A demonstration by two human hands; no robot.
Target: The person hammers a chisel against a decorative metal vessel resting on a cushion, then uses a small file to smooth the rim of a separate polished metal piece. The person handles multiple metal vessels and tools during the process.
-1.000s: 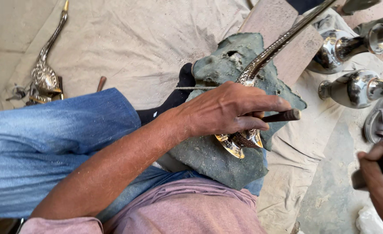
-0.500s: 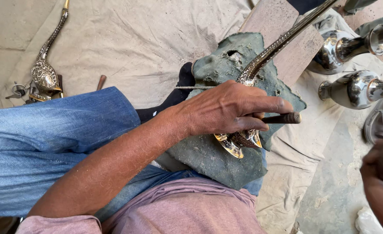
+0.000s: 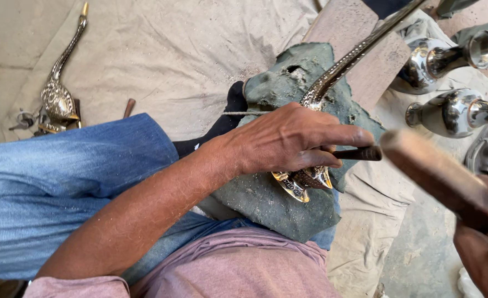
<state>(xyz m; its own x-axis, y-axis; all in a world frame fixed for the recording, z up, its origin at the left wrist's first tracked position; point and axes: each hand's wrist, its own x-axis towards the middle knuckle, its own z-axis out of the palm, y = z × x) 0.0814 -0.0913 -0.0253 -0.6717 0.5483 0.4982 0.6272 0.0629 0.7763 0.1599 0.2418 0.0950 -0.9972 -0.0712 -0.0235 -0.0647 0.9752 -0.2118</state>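
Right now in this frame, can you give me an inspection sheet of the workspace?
Surface: beige cloth over the ground, dusted with fine filings.
Job's things: metal bird figure lying on a grey-green pad; dark punch; wooden mallet, blurred.
Clutter: second bird figure on the cloth; two shiny metal vases; wooden block.
Hands: left hand pins the figure and grips the punch; right hand grips the mallet.
Cables: nothing seen.
Surroundings: jeans-clad leg, pink shirt.
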